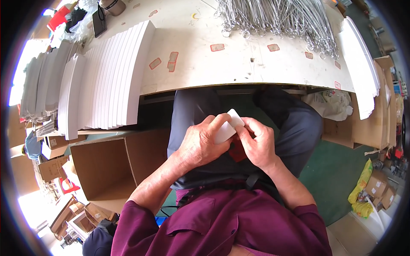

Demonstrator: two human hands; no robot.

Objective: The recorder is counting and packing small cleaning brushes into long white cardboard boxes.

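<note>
Over my lap, both hands hold a small white card (230,123) with rounded corners. My left hand (200,143) grips its left side with the fingers curled over it. My right hand (258,143) pinches its right edge with thumb and fingertips. A small red piece (237,152) shows just below the card, between the two hands; I cannot tell which hand holds it. My legs in dark trousers are under the hands.
A white worktable (239,64) with red stickers lies ahead. Fanned stacks of white sheets (106,77) stand at its left, a heap of metal wire hooks (277,19) at the back, more white sheets (363,64) on the right. An open cardboard box (115,166) sits at my left.
</note>
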